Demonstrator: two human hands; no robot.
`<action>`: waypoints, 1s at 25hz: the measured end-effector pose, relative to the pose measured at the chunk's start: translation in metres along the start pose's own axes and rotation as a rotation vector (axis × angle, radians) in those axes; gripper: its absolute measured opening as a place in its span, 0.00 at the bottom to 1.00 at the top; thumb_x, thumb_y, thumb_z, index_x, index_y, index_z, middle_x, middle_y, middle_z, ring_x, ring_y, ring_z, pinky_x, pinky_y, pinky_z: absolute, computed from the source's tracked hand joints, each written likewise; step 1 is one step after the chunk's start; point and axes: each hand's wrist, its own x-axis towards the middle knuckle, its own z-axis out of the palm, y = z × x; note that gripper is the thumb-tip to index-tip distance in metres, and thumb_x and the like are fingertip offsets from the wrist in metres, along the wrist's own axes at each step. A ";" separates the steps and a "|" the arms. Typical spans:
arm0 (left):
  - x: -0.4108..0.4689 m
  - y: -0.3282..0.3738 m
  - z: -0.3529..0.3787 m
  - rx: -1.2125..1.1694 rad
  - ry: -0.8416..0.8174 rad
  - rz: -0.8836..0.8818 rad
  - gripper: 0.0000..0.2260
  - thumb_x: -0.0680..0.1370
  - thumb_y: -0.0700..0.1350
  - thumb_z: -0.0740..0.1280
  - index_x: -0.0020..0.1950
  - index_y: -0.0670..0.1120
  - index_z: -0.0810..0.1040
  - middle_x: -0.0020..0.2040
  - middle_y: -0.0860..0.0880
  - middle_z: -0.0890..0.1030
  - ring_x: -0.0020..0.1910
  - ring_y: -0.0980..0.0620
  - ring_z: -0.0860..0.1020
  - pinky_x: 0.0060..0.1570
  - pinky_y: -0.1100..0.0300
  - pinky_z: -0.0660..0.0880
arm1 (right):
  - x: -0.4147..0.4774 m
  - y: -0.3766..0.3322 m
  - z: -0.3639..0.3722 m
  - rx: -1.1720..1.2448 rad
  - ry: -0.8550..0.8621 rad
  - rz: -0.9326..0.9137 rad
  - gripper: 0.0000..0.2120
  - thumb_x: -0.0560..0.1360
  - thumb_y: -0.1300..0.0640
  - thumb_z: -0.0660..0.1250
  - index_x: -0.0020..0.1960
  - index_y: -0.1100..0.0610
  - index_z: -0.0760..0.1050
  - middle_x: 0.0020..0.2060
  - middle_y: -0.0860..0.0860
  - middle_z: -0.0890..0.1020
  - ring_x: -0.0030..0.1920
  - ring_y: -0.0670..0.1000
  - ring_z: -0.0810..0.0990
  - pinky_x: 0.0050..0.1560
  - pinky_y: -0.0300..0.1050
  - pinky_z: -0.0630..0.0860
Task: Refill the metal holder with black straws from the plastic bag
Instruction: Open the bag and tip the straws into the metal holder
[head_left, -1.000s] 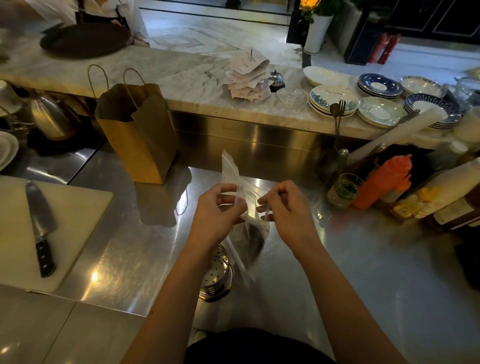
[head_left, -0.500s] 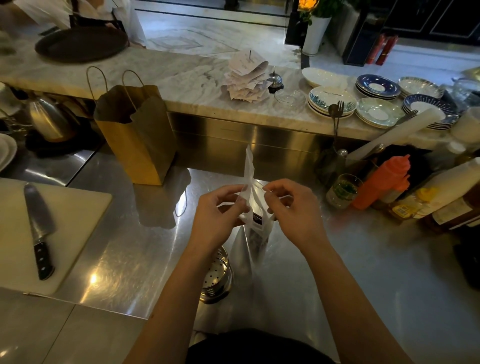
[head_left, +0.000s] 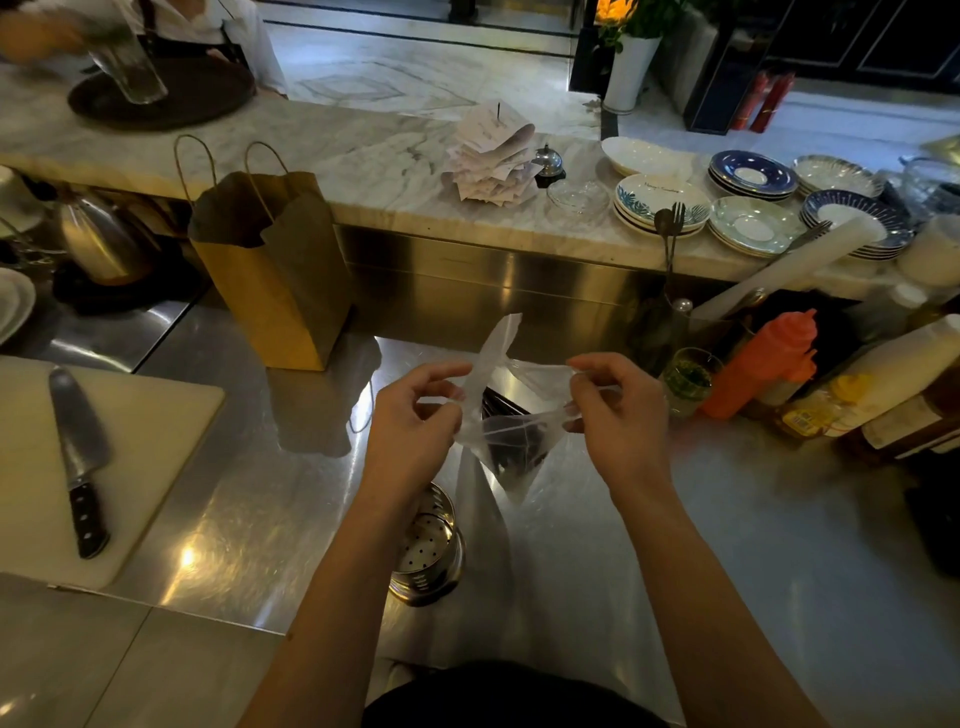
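both forearms reached forward from the bottom edge over the steel table (head_left: 727, 545), bent slightly inward so the hands met at the middle. the left hand (head_left: 410, 421) was curled, thumb and forefinger pinching one side of the plastic bag (head_left: 511, 441) at its mouth; the right hand (head_left: 618, 415) mirrored it, fingers pressed on the opposite edge, so the mouth was stretched between them. a loose flap of plastic stuck up above the left hand. the bag hung in the air above the table, with the black straws (head_left: 501, 405) showing as a dark bundle inside it. the metal holder (head_left: 428, 545), perforated, stood on the table just beneath the left wrist, below and left of the bag
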 end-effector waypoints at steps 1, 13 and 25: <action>0.000 0.002 -0.001 0.013 -0.021 0.002 0.20 0.75 0.33 0.65 0.60 0.53 0.80 0.48 0.50 0.82 0.43 0.53 0.80 0.35 0.68 0.76 | 0.000 -0.001 0.000 0.015 -0.014 -0.007 0.08 0.78 0.62 0.65 0.52 0.50 0.77 0.42 0.48 0.80 0.41 0.49 0.82 0.37 0.39 0.82; -0.002 0.014 0.008 0.041 -0.108 0.064 0.18 0.80 0.36 0.62 0.67 0.49 0.78 0.36 0.49 0.81 0.27 0.57 0.79 0.34 0.66 0.78 | 0.001 -0.019 -0.004 -0.297 -0.253 -0.109 0.07 0.76 0.53 0.68 0.53 0.46 0.75 0.41 0.38 0.75 0.40 0.40 0.76 0.38 0.28 0.69; -0.001 0.003 -0.018 -0.061 0.021 0.024 0.16 0.80 0.36 0.60 0.59 0.50 0.82 0.38 0.41 0.81 0.30 0.56 0.80 0.37 0.64 0.78 | 0.016 -0.003 -0.025 -0.234 0.003 -0.042 0.03 0.79 0.54 0.64 0.49 0.48 0.76 0.42 0.45 0.80 0.43 0.48 0.80 0.46 0.52 0.82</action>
